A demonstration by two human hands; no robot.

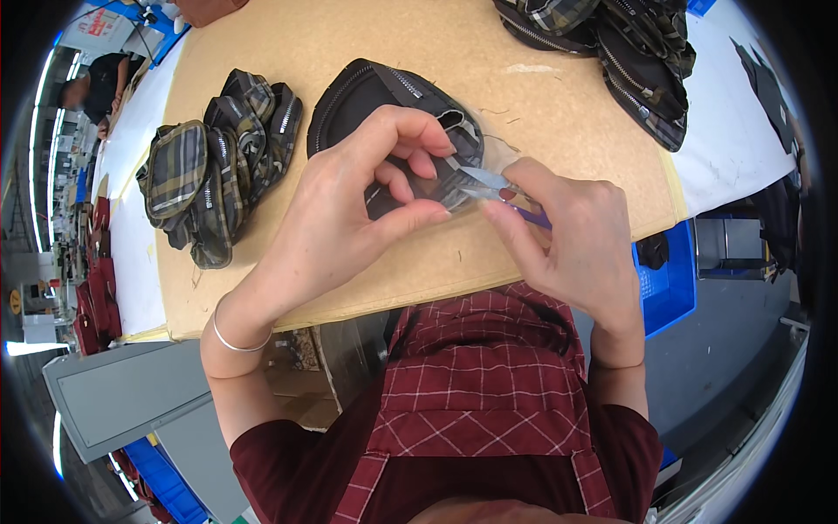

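A black zippered pouch (340, 105) with a plaid fabric part lies on the tan work board in front of me. My left hand (358, 183) curls its fingers at the pouch's near right side, thumb apart from the index finger; part of what it grips is hidden. Held in my right hand (567, 227) is a pair of small scissors (534, 215) with a purple handle. Its pale blades point left, toward my left fingertips and the pouch edge. Some thin, see-through material (497, 155) shows beside the blades.
Plaid pouches (214, 162) are heaped on the left of the tan board (559, 113). More zippered pouches (624, 57) lie at the far right. A blue crate (670, 279) sits below the table's right side. Another person (109, 87) is at the far left.
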